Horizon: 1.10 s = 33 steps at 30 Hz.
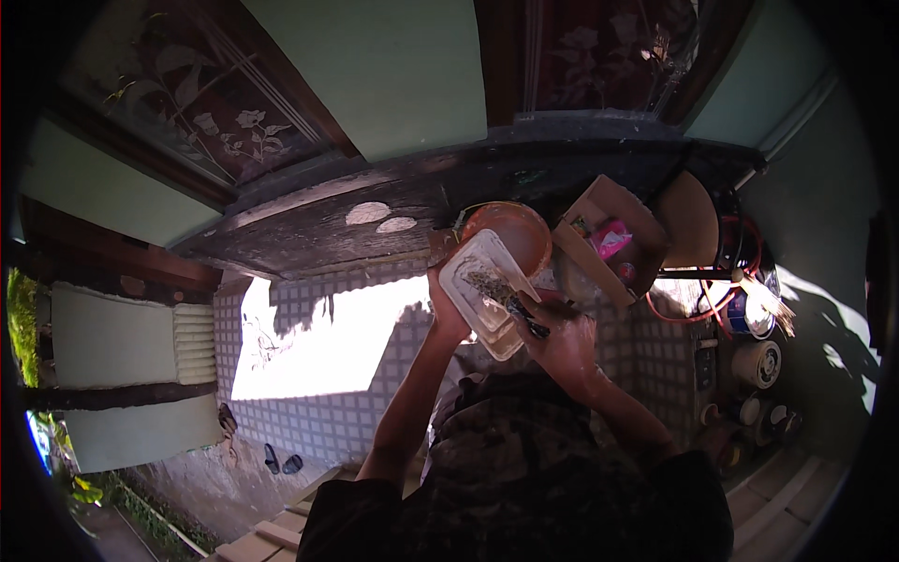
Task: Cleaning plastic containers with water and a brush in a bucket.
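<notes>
I see left hand [449, 311] gripping pale tray [468, 270] — right hand [568, 343] wrapped around dark tool [515, 305] | step, I judge: working inside tray | next — calls for steady tray

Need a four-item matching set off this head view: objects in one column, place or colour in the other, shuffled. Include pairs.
Column one
1. White tray
2. Round container
3. Pink packet
4. Pair of dark sandals

Column two
A. Inside the open cardboard box
B. On the ground, lower left of the picture
C. Held by the left hand
D. Orange-brown, partly hidden by the item in the hand

Pairs: 1-C, 2-D, 3-A, 4-B
</notes>
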Each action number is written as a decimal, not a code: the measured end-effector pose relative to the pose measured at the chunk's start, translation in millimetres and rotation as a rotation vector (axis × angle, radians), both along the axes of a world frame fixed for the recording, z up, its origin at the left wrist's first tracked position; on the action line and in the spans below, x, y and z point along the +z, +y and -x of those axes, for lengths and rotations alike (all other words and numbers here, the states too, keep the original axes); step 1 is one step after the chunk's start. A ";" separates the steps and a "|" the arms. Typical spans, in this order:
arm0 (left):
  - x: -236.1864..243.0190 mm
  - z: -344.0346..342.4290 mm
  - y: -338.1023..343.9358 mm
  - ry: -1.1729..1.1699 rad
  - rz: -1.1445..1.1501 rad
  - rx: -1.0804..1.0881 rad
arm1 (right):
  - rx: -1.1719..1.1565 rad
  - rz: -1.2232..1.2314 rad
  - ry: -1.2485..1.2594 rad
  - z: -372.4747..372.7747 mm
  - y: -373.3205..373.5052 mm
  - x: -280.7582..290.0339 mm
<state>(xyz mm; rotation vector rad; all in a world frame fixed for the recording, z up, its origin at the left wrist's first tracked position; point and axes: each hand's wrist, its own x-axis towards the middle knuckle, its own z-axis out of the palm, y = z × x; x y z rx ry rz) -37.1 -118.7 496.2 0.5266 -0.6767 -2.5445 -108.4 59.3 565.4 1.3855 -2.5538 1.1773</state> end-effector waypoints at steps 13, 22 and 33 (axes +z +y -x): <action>-3.3 10.2 -3.9 0.170 -0.073 -0.039 | 0.083 0.054 0.067 21.6 -7.8 -2.0; -5.2 -1.0 -48.7 0.239 -0.083 -0.207 | 0.310 -0.049 0.160 32.4 4.1 20.5; -5.8 -2.7 -20.4 0.387 -0.127 -0.118 | 0.166 -0.060 -0.002 26.3 -15.8 20.3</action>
